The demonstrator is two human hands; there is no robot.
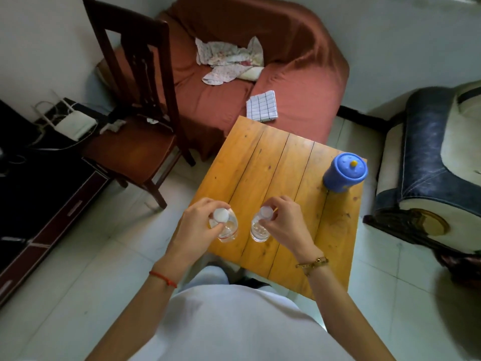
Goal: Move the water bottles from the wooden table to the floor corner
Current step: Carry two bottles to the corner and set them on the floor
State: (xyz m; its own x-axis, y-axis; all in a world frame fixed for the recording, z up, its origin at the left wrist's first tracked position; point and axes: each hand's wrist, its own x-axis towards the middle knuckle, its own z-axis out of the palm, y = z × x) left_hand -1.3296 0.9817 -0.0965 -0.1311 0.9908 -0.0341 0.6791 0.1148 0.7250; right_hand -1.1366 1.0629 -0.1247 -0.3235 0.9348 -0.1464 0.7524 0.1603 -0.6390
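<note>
Item: two clear water bottles, upright on wooden table, near edge.
Left hand pinches neck of left bottle; right hand pinches right bottle likewise.
Lift apparently not begun.
Advice: raise both straight, keeping fingers under caps.

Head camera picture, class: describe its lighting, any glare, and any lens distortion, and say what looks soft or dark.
Head view: soft daylight; pale sheen on the wooden table toward its far edge; wide-angle bending tilts the chair and curves the walls; the cabinet at left is very dark; the clear bottles gripped by the left hand and right hand look washed out, with little detail.
</note>
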